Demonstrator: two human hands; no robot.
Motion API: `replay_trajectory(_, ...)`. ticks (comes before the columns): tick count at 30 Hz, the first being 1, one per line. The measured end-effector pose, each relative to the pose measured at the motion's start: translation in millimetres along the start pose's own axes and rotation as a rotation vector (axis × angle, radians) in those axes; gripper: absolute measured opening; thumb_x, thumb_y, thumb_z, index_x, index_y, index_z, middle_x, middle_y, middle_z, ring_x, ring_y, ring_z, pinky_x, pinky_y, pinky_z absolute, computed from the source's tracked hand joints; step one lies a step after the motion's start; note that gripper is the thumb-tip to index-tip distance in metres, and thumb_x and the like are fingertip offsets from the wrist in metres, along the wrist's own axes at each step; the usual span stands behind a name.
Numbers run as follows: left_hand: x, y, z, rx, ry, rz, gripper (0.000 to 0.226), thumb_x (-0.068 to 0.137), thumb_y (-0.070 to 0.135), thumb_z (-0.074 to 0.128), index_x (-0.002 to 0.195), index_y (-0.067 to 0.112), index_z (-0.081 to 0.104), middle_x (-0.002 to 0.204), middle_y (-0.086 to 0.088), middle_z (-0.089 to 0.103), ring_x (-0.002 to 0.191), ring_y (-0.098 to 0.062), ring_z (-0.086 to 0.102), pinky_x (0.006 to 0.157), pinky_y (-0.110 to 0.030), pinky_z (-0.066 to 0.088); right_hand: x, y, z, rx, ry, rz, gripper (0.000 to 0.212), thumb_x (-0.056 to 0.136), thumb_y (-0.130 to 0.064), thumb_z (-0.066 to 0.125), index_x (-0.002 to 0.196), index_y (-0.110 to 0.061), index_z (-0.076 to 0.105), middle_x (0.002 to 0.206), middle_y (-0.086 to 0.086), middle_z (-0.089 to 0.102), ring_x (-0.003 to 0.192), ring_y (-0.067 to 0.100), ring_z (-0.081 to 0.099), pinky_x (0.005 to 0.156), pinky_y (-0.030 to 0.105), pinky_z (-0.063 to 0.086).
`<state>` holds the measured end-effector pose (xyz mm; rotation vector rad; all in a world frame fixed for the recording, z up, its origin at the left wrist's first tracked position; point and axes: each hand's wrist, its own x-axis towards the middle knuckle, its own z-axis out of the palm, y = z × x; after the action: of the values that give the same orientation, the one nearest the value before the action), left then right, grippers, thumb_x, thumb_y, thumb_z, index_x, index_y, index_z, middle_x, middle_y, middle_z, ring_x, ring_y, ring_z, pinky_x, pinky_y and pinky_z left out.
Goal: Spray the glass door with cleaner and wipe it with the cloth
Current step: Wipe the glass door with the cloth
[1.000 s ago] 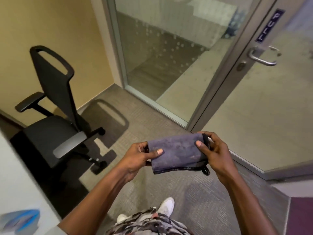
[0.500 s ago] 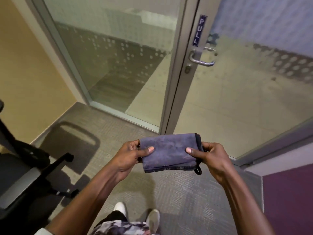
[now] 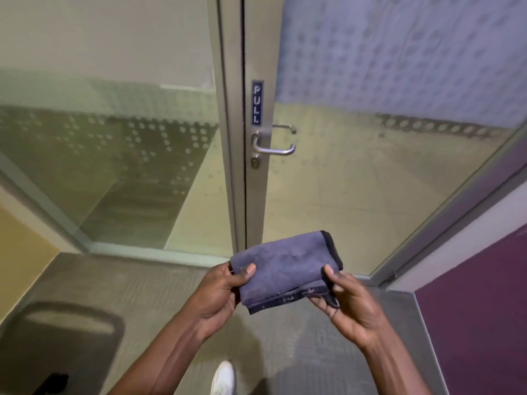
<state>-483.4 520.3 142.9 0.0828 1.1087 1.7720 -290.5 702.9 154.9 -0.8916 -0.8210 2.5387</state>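
A folded grey-purple cloth [image 3: 285, 269] with a dark hem is held flat between both hands at waist height. My left hand [image 3: 219, 292] pinches its left edge, thumb on top. My right hand [image 3: 345, 303] grips its right edge. Straight ahead stands the glass door [image 3: 370, 181], its pane smeared and speckled, with a metal lever handle [image 3: 273, 148] and a blue PULL sign [image 3: 257, 103] on its left stile. No spray bottle is in view.
A fixed glass panel [image 3: 114, 166] with a dotted frosted band fills the left. A purple wall [image 3: 479, 323] stands at the right, a yellow wall [image 3: 20, 252] at the far left. Grey carpet [image 3: 142, 295] lies below, with a chair's shadow [image 3: 65, 332] and my white shoe [image 3: 224, 377].
The view has swung right and up toward the door; the chair has left the frame. Both hands keep the same hold on the cloth.
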Motion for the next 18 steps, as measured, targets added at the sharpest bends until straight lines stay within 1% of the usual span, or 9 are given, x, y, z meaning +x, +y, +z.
replay_trajectory(2,24,18,7,0.005,-0.041,-0.013,0.039,0.086,0.007,0.079,0.124,-0.005,0.08,0.135,-0.029,0.077,0.118,-0.035,0.079,0.105,-0.042,0.064,13,-1,8,0.11,0.036,-0.06,0.013,0.085,-0.005,0.073,0.089,-0.009,0.085,0.096,0.014,0.084,0.083,0.023,0.084,0.071,0.038,0.07)
replay_trajectory(4,47,34,14,0.02,-0.099,-0.018,0.036,0.086,0.007,0.079,0.12,-0.003,0.083,0.134,-0.027,0.078,0.112,-0.03,0.083,0.099,-0.039,0.067,26,-5,23,0.17,0.057,-0.12,0.015,0.086,-0.008,0.075,0.093,-0.009,0.087,0.1,0.013,0.084,0.086,0.02,0.083,0.074,0.035,0.07)
replay_trajectory(6,70,52,19,0.051,-0.157,-0.022,0.037,0.086,0.007,0.08,0.121,-0.002,0.083,0.134,-0.026,0.078,0.112,-0.028,0.083,0.093,-0.036,0.07,41,-13,37,0.153,0.085,-0.195,0.013,0.087,-0.01,0.075,0.091,-0.01,0.087,0.098,0.011,0.083,0.083,0.017,0.083,0.072,0.03,0.069)
replay_trajectory(8,93,69,24,0.12,-0.192,-0.017,0.039,0.084,0.009,0.085,0.122,0.0,0.083,0.135,-0.025,0.079,0.115,-0.028,0.083,0.091,-0.033,0.069,53,-24,49,0.095,0.131,-0.289,0.012,0.086,-0.01,0.077,0.089,-0.01,0.088,0.096,0.01,0.083,0.082,0.016,0.082,0.069,0.027,0.067)
replay_trajectory(11,122,92,29,0.263,-0.257,0.038,0.06,0.069,0.028,0.103,0.123,0.008,0.084,0.133,-0.02,0.081,0.118,-0.026,0.082,0.091,-0.031,0.067,68,-40,62,0.023,0.197,-0.448,0.021,0.083,-0.011,0.081,0.103,-0.009,0.087,0.104,0.01,0.085,0.09,0.016,0.081,0.077,0.027,0.067)
replay_trajectory(13,139,103,33,0.334,-0.293,0.067,0.077,0.058,0.04,0.109,0.125,0.012,0.084,0.131,-0.016,0.082,0.119,-0.025,0.081,0.095,-0.032,0.066,75,-50,73,-0.031,0.25,-0.527,0.028,0.08,-0.014,0.085,0.108,-0.012,0.087,0.104,0.007,0.085,0.088,0.013,0.081,0.076,0.027,0.067)
replay_trajectory(14,145,108,35,0.36,-0.302,0.077,0.08,0.056,0.043,0.11,0.125,0.012,0.084,0.13,-0.015,0.083,0.119,-0.025,0.081,0.095,-0.033,0.066,77,-56,77,-0.064,0.27,-0.555,0.028,0.08,-0.015,0.086,0.108,-0.013,0.087,0.103,0.006,0.085,0.087,0.012,0.08,0.075,0.027,0.066)
replay_trajectory(16,159,117,42,0.413,-0.29,0.09,0.079,0.055,0.042,0.11,0.123,0.012,0.084,0.127,-0.014,0.084,0.116,-0.026,0.082,0.093,-0.033,0.067,80,-68,81,-0.141,0.321,-0.6,0.027,0.078,-0.015,0.088,0.105,-0.014,0.087,0.101,0.006,0.086,0.085,0.012,0.08,0.074,0.024,0.065)
replay_trajectory(18,170,126,48,0.461,-0.246,0.114,0.062,0.061,0.032,0.107,0.117,0.014,0.086,0.122,-0.015,0.085,0.112,-0.028,0.083,0.088,-0.033,0.067,82,-80,80,-0.222,0.372,-0.645,0.028,0.077,-0.014,0.09,0.105,-0.011,0.086,0.103,0.008,0.086,0.088,0.016,0.082,0.075,0.024,0.065)
